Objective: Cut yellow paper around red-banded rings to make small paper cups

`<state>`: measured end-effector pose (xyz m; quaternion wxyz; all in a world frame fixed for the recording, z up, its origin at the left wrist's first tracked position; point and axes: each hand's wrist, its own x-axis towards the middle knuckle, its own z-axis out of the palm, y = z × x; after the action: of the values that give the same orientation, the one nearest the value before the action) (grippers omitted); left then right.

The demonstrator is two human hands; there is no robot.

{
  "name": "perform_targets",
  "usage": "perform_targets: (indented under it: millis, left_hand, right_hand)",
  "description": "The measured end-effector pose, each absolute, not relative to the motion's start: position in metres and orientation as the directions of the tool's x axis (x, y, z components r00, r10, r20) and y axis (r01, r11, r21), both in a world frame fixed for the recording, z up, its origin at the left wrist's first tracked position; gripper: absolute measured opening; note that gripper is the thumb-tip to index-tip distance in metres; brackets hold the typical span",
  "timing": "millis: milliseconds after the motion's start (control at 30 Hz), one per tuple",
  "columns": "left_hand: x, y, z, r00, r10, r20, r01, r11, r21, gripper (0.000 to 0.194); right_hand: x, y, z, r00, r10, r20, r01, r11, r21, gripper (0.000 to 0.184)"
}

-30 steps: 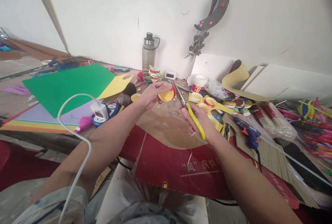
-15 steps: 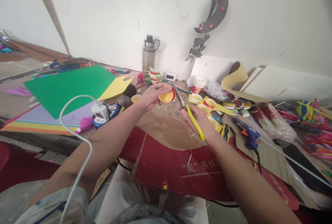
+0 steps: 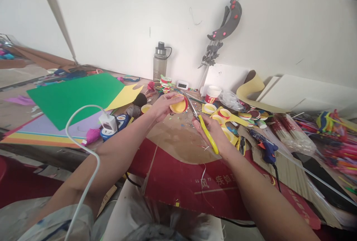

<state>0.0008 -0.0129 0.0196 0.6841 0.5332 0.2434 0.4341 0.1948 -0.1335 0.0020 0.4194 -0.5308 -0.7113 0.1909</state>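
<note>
A: Where is the cup (image 3: 177,106)?

B: It is in the air above the board (image 3: 178,192), near the middle of the view. The left hand (image 3: 163,106) comes to it from nine o'clock and pinches it, with the thumb laid along the upper edge. The other fingers are mostly hidden behind.

A: And how does it look?

B: It is round and quite shallow. The inside is warm yellow, and a red band shows along its right side, from about one to four o'clock. It is tilted, so that its yellow side faces the person.

A: What does the right hand (image 3: 213,129) do?

B: It is closed around the scissors (image 3: 208,134), at four o'clock from the cup. The handles are yellow, the blades grey. The blades point to eleven o'clock and pass just beside the red edge; whether they touch it, I cannot tell. The two hands are apart from each other.

A: Which things are around?

B: Seen from the cup, a bottle (image 3: 160,66) stands at eleven o'clock. A stack (image 3: 212,95) of paper cups is between two and three o'clock. At three o'clock is a similar red and yellow ring (image 3: 224,113), and at nine o'clock, a green sheet (image 3: 75,97).
</note>
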Motion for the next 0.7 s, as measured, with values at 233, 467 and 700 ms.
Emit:
perform_targets:
  millis: [233, 467, 700]
  left_hand:
    - [0.0009, -0.0145, 0.0211, 0.500, 0.860, 0.100, -0.330, 0.082, 0.941, 0.053]
    - [0.0002, -0.0144, 0.0216, 0.502, 0.859, 0.102, -0.319, 0.075, 0.945, 0.055]
    - [-0.0016, -0.0105, 0.0193, 0.525, 0.844, 0.113, -0.329, 0.078, 0.941, 0.051]
  right_hand:
    - [0.1946, -0.1330, 0.0019, -0.088, 0.918, 0.386, 0.607, 0.356, -0.710, 0.040]
    - [0.1948, -0.1334, 0.0021, -0.078, 0.924, 0.375, 0.615, 0.340, -0.711, 0.044]
    - [0.1960, -0.1320, 0.0026, -0.088, 0.923, 0.375, 0.606, 0.349, -0.715, 0.043]
